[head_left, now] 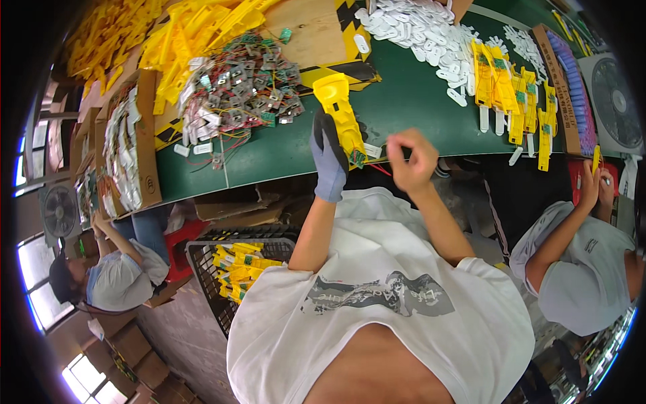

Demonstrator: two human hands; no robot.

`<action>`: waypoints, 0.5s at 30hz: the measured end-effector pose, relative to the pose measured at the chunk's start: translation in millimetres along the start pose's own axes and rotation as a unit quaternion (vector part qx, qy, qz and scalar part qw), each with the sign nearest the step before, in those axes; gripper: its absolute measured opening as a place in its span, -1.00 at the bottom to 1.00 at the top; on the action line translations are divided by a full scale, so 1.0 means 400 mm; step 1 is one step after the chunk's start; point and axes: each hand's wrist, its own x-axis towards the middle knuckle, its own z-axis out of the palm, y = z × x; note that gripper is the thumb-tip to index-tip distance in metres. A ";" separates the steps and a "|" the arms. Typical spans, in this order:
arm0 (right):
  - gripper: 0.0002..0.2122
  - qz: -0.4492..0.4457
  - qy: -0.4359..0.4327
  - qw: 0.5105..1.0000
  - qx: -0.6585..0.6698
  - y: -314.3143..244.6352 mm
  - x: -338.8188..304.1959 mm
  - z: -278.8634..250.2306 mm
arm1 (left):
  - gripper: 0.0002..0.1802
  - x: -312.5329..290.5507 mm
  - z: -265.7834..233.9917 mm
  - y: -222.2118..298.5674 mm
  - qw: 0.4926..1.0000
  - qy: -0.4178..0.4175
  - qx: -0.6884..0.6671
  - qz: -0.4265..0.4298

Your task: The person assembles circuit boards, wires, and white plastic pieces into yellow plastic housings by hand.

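My left hand (328,161), in a grey-and-black glove, grips a long yellow plastic housing (341,114) that stands tilted at the table's near edge. At the housing's lower end sits a small green circuit board (357,159) with thin wires, some of them red. Just right of it is a white oblong plastic piece (372,150). My bare right hand (412,161) is beside these, thumb and fingers curled together in a pinch. Whatever lies between those fingertips is too small to make out.
On the green table (262,158) lie heaped wired circuit boards (245,84), yellow housings (195,34), white pieces (424,34) and filled housings (498,81). A black crate (202,269) of yellow parts stands lower left. Co-workers sit left (128,269) and right (579,262).
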 end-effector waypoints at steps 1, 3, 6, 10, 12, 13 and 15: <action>-0.84 -0.029 -0.061 0.997 -0.031 -0.003 -0.005 -0.005 | -0.60 0.005 0.015 -0.003 1.000 0.011 0.007 0.019; -0.80 -0.043 -0.124 0.990 -0.058 -0.042 -0.004 -0.001 | -0.61 -0.008 0.019 -0.003 0.998 0.021 0.037 0.051; -0.72 -0.005 -0.211 0.976 -0.060 -0.032 0.019 0.003 | -0.62 0.009 0.024 -0.005 0.998 0.017 0.032 0.044; -0.68 0.106 -0.295 0.949 0.014 -0.062 0.054 0.009 | -0.64 0.012 0.023 0.001 0.999 0.027 0.014 0.042; -0.73 0.174 -0.340 0.924 0.030 -0.068 0.077 0.000 | -0.63 0.017 0.017 -0.003 0.999 0.018 -0.017 0.048; -0.76 0.181 -0.338 0.923 0.043 -0.070 0.076 -0.004 | -0.62 0.006 0.016 0.001 0.998 0.021 -0.035 0.039; -0.77 0.189 -0.323 0.924 0.084 -0.057 0.073 -0.009 | -0.61 0.005 0.022 0.009 0.998 0.036 -0.022 0.056</action>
